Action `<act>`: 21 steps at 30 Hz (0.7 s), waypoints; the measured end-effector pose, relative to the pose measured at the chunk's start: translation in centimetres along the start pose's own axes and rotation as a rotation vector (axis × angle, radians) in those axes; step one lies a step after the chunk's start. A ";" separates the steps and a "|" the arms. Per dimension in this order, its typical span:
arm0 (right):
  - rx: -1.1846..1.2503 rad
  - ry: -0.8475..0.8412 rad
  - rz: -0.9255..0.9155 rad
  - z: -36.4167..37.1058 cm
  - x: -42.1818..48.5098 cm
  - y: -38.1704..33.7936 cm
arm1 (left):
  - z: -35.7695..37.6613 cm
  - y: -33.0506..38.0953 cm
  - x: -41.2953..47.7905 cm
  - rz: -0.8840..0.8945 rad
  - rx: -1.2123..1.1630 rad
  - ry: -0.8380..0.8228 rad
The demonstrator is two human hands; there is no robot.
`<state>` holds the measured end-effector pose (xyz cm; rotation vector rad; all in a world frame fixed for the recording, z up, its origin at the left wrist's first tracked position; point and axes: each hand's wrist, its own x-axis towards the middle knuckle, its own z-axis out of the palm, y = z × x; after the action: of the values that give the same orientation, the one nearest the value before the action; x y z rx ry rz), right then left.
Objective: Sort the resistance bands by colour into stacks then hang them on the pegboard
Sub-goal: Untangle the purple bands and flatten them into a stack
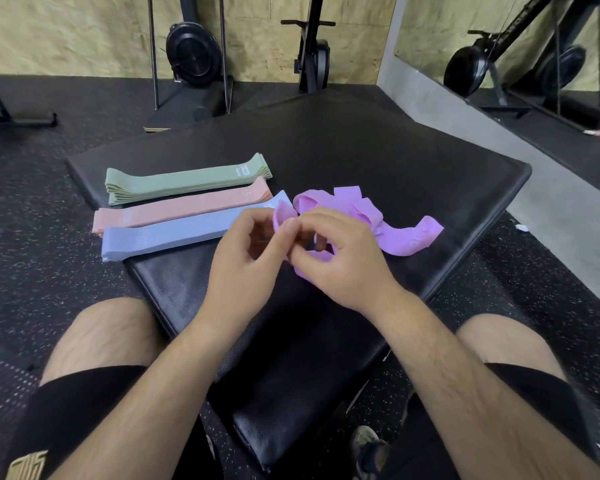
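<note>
A seated person leans over a black mat (413, 161) on the gym floor. Both hands are clenched around one purple band (283, 213), the left hand (245, 261) and right hand (343, 261) pinching it together. More loose purple bands (406, 237) lie tangled just behind. To the left sit three neat stacks side by side: green (187, 180), pink (181, 207) and blue (174, 233).

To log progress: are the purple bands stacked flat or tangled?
Tangled. The purple bands lie twisted in a loose heap, unlike the flat blue stack.
</note>
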<state>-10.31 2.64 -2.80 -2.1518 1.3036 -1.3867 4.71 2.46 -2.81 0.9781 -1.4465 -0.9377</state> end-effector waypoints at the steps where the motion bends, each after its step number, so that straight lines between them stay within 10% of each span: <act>1: 0.035 -0.020 0.000 0.1 0.0 -0.1 | -0.3 -0.2 0.3 -0.007 -0.006 0.012; 5: 0.283 0.124 0.137 -0.1 1.1 0.1 | -1.7 -1.0 1.0 0.005 0.040 0.037; 11: 0.419 -0.316 0.274 0.4 2.4 0.5 | -3.1 -0.9 0.8 0.045 0.069 0.046; 21: 0.323 -0.532 0.451 0.0 3.5 0.9 | -5.2 -1.1 1.3 0.025 0.036 0.233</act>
<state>-10.29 -0.60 -1.30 -1.7012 1.1557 -0.7186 9.91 0.66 -2.98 1.0567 -1.2792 -0.7546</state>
